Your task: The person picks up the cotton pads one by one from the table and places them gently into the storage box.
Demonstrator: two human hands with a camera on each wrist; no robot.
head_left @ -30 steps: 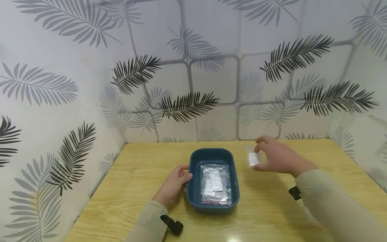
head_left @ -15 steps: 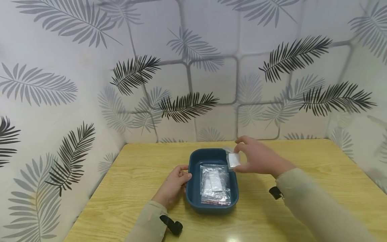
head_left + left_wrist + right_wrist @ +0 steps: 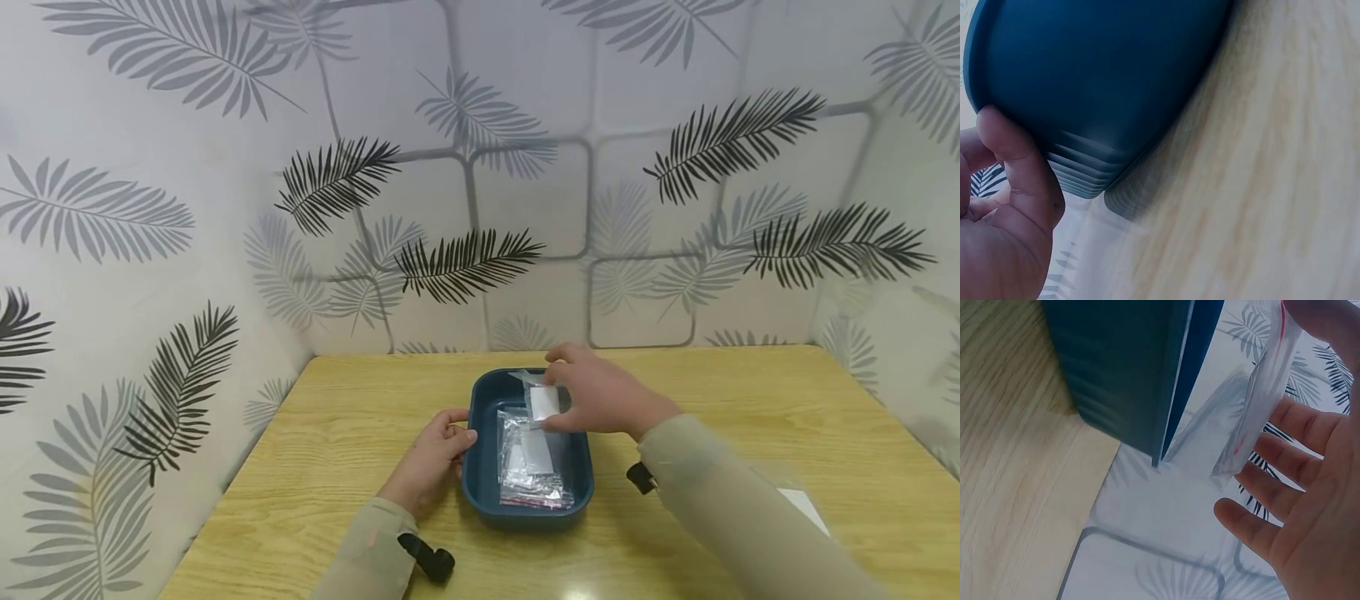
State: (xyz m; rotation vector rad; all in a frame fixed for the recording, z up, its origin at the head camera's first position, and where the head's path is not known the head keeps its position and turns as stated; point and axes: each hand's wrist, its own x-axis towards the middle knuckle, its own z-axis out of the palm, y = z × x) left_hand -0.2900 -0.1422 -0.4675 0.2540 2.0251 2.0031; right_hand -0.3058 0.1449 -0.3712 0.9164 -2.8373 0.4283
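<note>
A dark blue plastic bin (image 3: pixel 528 521) stands on the wooden table. My left hand (image 3: pixel 427 458) grips its left side, thumb at the rim; in the left wrist view the thumb (image 3: pixel 1022 165) lies against the bin wall. Several clear zip bags (image 3: pixel 536 483) with white pieces inside lie in the bin. Over the bin's back right part, my right hand (image 3: pixel 603 396) pinches another clear zip bag (image 3: pixel 543 403) holding a white piece. In the right wrist view this bag (image 3: pixel 1260 403) shows a red seal line and hangs beside the bin wall, thumb and fingers on either side.
A flat white piece (image 3: pixel 804 508) lies on the table at right, partly hidden by the right sleeve. The wooden table (image 3: pixel 337 417) ends at a wall (image 3: pixel 525 317) with leaf patterns. Black straps sit on both wrists.
My right hand has carried the zip bag leftward, from beside the bin to above it. A white piece at right has come into view from behind the sleeve. My left hand stays at the bin.
</note>
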